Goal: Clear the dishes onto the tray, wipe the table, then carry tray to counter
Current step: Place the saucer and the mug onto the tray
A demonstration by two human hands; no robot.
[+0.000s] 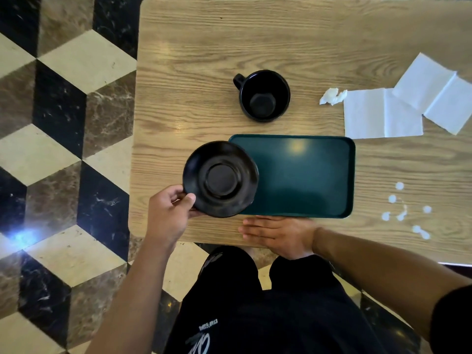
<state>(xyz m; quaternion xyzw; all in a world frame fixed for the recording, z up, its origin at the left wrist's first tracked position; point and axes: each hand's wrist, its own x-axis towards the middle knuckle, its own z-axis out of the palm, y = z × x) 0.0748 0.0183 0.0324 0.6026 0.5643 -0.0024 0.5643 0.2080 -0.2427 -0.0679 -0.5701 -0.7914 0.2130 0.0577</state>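
Head view: the left hand (169,209) grips the black saucer (220,179) by its lower-left rim; the saucer hides the green tray's (306,175) left edge. The right hand (278,232) lies open and flat, below the tray. Frame centre: black cup (263,95). Right: white napkins (398,108), partly cut off, and white droplets (406,210).
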